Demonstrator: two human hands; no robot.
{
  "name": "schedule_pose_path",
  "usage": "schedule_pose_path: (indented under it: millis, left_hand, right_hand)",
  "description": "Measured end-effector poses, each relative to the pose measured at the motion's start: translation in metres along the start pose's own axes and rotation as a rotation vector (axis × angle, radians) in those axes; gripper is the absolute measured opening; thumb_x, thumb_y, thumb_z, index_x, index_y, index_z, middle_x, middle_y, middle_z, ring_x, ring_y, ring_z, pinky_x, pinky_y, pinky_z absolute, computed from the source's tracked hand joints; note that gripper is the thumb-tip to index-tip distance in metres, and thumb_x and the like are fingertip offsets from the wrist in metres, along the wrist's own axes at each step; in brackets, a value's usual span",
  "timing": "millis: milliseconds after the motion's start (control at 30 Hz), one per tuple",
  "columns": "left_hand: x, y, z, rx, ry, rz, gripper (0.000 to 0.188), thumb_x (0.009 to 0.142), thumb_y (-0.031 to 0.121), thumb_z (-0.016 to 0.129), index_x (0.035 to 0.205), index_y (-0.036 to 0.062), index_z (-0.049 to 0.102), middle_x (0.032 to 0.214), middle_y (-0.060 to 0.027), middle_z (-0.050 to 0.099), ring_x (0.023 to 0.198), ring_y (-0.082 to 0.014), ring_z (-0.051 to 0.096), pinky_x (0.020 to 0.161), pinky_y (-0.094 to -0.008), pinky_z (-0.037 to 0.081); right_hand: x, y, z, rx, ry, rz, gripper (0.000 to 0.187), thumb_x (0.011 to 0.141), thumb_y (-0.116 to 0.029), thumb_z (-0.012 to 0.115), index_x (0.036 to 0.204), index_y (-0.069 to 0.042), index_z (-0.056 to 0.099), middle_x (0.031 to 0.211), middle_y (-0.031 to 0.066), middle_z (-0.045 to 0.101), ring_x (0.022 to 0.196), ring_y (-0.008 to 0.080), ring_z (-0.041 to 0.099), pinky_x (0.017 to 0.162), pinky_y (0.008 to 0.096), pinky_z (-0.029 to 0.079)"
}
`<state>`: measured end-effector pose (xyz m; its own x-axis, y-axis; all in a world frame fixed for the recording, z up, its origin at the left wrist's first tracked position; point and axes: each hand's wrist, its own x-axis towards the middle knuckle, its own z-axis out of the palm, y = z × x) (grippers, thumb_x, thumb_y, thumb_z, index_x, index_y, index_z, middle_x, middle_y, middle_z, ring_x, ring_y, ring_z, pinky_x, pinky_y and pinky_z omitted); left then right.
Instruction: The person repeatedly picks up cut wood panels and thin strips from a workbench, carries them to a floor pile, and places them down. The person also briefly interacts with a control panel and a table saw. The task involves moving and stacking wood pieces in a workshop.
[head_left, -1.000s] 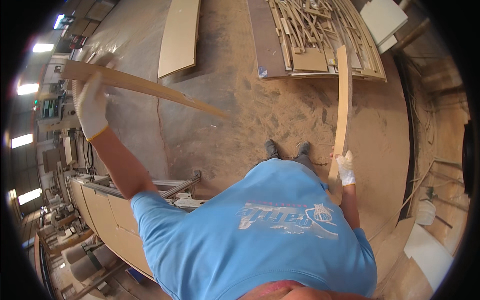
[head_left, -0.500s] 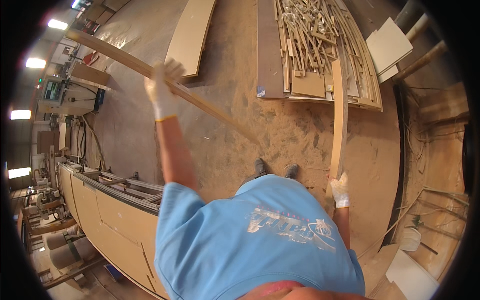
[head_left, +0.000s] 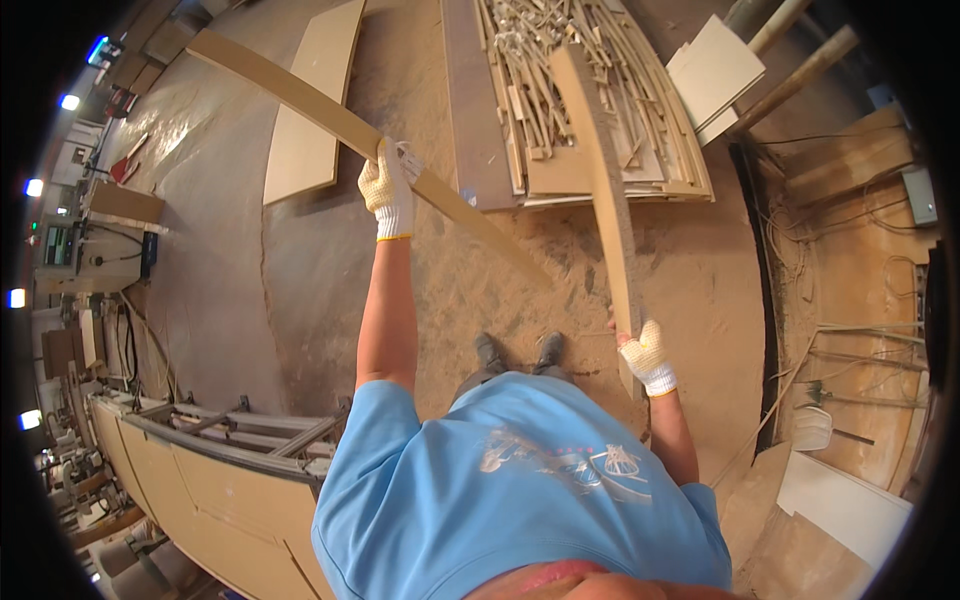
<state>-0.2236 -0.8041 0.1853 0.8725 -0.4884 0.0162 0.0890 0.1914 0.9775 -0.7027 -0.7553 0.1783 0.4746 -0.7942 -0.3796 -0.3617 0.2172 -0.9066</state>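
My left hand (head_left: pixel 385 185), in a white knitted glove with a yellow cuff edge, is closed around the middle of a long wooden strip (head_left: pixel 290 92). That strip slants from the far left down toward the floor ahead of my feet. Lower on the right, my right hand (head_left: pixel 648 355), gloved alike, grips the near end of a second wooden strip (head_left: pixel 603 190). This one points away from me, its far end above the scrap pile (head_left: pixel 550 80). Part of each hand's fingers is hidden behind the wood.
Scrap pieces lie on stacked boards (head_left: pixel 462 120) ahead. A pale panel (head_left: pixel 312 110) lies on the floor left of them. White sheets (head_left: pixel 715 70) stand at the far right, near wooden poles. A metal-framed bench (head_left: pixel 230 490) is at my left, and a black strip (head_left: pixel 760 270) runs along the right.
My left hand has moved right with its strip. The right-hand strip has swung left at its far end, and my right hand has shifted slightly left with it. The whole view has shifted.
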Motion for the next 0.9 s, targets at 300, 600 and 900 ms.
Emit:
schedule_pose_path:
  millis: [300,600,900]
  left_hand:
    - [0.013,0.010,0.077,-0.206,-0.091,-0.271,0.041,0.101,0.046,0.056,0.090,0.0082,0.067,0.072,-0.0014,0.063,0.059,-0.0125,0.060,0.050,-0.0294,0.049]
    - [-0.029,0.024,0.119,-0.129,-0.202,-0.549,0.048,0.099,0.056,0.050,0.096,0.0105,0.067,0.068,-0.0035,0.063,0.049,-0.0156,0.059,0.037,-0.0355,0.044]
    - [-0.046,0.002,0.147,0.124,-0.405,-0.540,0.059,0.097,0.060,0.048,0.115,0.0083,0.068,0.076,-0.0065,0.065,0.047,-0.0191,0.058,0.035,-0.0331,0.045]
  right_hand:
    - [0.106,-0.116,0.014,-0.275,-0.108,-0.458,0.042,0.086,-0.015,0.063,0.125,0.000,0.058,0.099,0.0058,0.066,0.089,0.0147,0.061,0.078,0.0290,0.051]
    - [0.169,-0.084,0.021,-0.284,-0.187,-0.703,0.063,0.086,0.004,0.057,0.147,0.003,0.043,0.106,0.0063,0.064,0.091,0.0111,0.060,0.081,0.0259,0.052]
    - [0.150,-0.028,0.009,-0.390,0.097,-0.475,0.054,0.082,0.006,0.057,0.135,-0.003,0.055,0.094,0.0035,0.064,0.081,0.0120,0.061,0.073,0.0267,0.052]
